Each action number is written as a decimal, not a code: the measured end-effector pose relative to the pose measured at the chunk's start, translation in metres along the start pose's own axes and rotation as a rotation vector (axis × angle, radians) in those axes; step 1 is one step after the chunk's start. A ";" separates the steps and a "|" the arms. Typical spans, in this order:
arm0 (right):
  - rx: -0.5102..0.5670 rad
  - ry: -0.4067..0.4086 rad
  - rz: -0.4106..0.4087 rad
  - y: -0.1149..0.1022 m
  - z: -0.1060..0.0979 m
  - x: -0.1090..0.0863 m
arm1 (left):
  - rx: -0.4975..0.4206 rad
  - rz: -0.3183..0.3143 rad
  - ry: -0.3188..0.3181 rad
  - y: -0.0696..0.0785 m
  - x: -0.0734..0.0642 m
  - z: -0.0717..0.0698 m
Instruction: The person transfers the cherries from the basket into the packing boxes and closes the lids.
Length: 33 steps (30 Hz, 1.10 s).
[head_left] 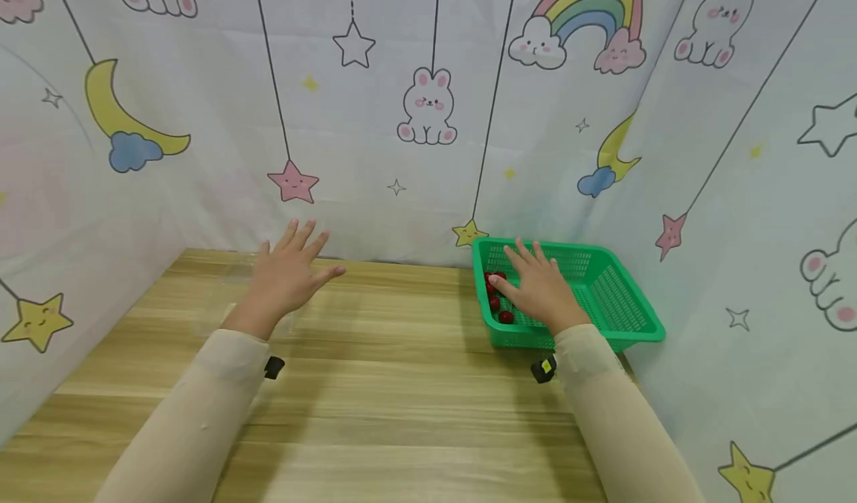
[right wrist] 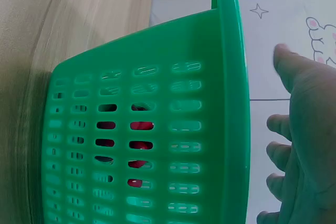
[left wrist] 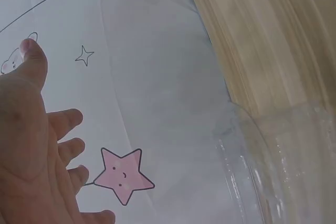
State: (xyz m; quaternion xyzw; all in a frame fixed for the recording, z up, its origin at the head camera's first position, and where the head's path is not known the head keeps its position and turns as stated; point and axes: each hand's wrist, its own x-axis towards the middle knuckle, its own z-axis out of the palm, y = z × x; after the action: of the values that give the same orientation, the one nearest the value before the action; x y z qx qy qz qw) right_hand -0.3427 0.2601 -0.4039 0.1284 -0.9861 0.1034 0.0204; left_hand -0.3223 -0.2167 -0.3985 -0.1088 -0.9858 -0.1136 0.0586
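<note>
My left hand [head_left: 284,276] is held with fingers spread above a clear plastic container [head_left: 224,295] at the table's far left, holding nothing. In the left wrist view the container [left wrist: 262,166] shows as a transparent edge at the lower right, apart from the hand [left wrist: 31,156]. My right hand [head_left: 538,287] hovers with spread fingers over a green plastic basket [head_left: 623,295]. Several small dark red round things [head_left: 506,317] lie in the basket's left part; their kind is unclear. In the right wrist view the hand [right wrist: 310,140] is beyond the basket's rim [right wrist: 236,103].
The wood-grain table [head_left: 375,384] runs up to a printed white cloth [head_left: 375,138] behind it. The same kind of cloth hangs on the left and right sides. The basket stands at the far right corner, close to the right cloth.
</note>
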 end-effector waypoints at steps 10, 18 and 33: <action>0.062 -0.011 -0.007 -0.002 0.010 -0.002 | -0.008 -0.065 -0.043 -0.042 -0.013 0.004; 0.162 -0.097 0.034 -0.003 0.017 -0.007 | -0.060 -0.155 -0.094 -0.078 -0.022 0.007; 0.231 -0.140 0.031 -0.008 0.024 -0.006 | -0.178 -0.278 -0.301 -0.148 -0.048 0.004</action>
State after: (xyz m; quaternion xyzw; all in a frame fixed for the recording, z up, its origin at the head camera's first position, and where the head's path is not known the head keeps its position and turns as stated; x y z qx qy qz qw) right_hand -0.3348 0.2487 -0.4263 0.1213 -0.9685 0.2074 -0.0649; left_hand -0.3096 -0.3663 -0.4409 0.0076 -0.9750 -0.1898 -0.1155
